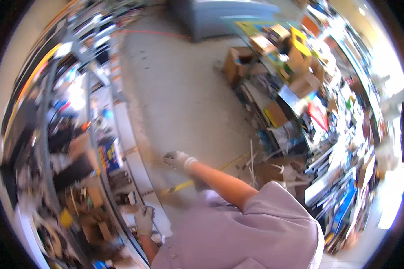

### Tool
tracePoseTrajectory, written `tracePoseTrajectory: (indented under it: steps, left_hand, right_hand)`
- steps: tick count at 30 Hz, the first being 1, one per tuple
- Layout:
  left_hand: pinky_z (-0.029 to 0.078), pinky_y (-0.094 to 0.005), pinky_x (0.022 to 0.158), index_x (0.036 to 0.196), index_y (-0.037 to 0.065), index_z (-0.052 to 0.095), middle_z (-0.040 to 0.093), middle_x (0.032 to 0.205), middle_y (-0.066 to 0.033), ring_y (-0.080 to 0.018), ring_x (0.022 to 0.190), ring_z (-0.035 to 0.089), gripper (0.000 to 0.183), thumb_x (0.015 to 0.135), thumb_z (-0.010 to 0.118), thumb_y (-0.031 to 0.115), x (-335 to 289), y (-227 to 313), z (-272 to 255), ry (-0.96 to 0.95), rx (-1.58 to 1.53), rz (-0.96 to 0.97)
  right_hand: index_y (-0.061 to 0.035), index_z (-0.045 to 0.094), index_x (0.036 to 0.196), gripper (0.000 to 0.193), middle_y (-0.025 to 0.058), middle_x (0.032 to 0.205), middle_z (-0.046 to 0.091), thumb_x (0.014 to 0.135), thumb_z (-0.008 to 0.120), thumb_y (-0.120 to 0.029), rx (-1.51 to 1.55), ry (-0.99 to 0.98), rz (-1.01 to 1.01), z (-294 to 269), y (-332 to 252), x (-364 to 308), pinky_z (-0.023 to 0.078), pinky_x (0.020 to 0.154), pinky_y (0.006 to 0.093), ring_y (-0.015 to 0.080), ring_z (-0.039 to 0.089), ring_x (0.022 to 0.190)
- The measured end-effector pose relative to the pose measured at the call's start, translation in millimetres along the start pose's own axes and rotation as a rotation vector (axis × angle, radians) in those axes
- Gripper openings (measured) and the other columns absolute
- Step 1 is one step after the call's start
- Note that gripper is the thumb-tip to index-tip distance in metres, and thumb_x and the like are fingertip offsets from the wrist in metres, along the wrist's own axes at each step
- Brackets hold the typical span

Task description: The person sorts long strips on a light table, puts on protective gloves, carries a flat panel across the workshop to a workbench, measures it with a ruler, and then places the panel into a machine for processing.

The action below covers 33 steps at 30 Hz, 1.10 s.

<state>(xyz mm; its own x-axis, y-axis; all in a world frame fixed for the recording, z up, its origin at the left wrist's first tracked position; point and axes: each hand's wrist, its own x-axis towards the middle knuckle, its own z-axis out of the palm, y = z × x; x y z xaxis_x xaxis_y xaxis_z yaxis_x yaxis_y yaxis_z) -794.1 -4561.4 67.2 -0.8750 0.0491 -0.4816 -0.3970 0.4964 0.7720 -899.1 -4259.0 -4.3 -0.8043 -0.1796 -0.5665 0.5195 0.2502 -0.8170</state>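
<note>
Metal shelf edge point(121, 197) sits under the gloved left hand point(144, 219)'s clamped grip; right hand point(177, 159) curled, empty.

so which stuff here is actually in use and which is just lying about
In use:
left hand, gloved, on the shelf edge
right hand, gloved, held out over the floor, blurred

Lying about:
cardboard boxes
blue package
white strips

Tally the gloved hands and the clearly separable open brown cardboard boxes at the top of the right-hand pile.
Gloved hands: 2, left hand on the shelf edge, right hand out over the floor.
Open brown cardboard boxes: 2 (); others blur together.
Total: 4
</note>
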Motion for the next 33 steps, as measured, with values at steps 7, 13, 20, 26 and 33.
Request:
tracePoseTrajectory:
  steps: [7,13,20,26,33]
  left_hand:
    - [0.048,-0.0283,0.053,0.084,-0.002,0.067,0.063,0.070,-0.0059,-0.0138,0.057,0.058,0.017,0.091,0.060,0.012,249.7,29.4,26.6,-0.229,0.247,-0.051]
    - [0.047,-0.0302,0.048,0.082,0.001,0.065,0.062,0.069,-0.0050,-0.0154,0.052,0.056,0.014,0.091,0.058,0.010,394.0,59.6,3.5,-0.311,0.484,-0.161]
    - [0.047,-0.0307,0.046,0.080,0.006,0.062,0.060,0.068,-0.0048,-0.0153,0.049,0.055,0.015,0.094,0.056,0.012,596.8,140.9,24.1,-0.437,0.552,-0.158]
    - [0.046,-0.0312,0.044,0.079,0.010,0.059,0.059,0.067,-0.0046,-0.0152,0.047,0.054,0.018,0.096,0.054,0.014,816.6,271.4,88.5,-0.558,0.482,-0.193]
    - [0.042,-0.0254,0.041,0.084,0.005,0.061,0.059,0.065,-0.0048,-0.0125,0.047,0.052,0.012,0.096,0.058,0.007,1013.2,459.7,229.0,-0.620,0.492,-0.203]
  right_hand:
    - [-0.0055,0.067,0.117,0.043,0.0193,0.110,0.070,0.090,0.058,-0.038,0.056,0.345,-0.016,-142.1,-31.4,49.8,0.051,0.092,0.0417,0.0363,0.066,0.104]
    - [-0.0073,0.069,0.114,0.041,0.0189,0.104,0.071,0.086,0.057,-0.034,0.243,0.485,-0.023,-220.4,-46.7,132.1,0.051,0.090,0.0437,0.0368,0.067,0.100]
    - [-0.0075,0.068,0.116,0.039,0.0179,0.112,0.070,0.089,0.058,-0.034,0.201,0.877,0.198,-342.6,39.0,218.6,0.052,0.091,0.0413,0.0349,0.067,0.105]
    - [-0.0048,0.070,0.101,0.033,0.0141,0.105,0.072,0.093,0.061,-0.035,-0.220,0.444,1.100,-280.1,252.0,176.4,0.055,0.079,0.0380,0.0322,0.068,0.095]
    - [-0.0136,0.073,0.100,0.019,0.0085,0.087,0.070,0.090,0.063,-0.026,0.012,0.640,0.794,-277.0,210.4,219.2,0.057,0.065,0.0435,0.0270,0.070,0.079]
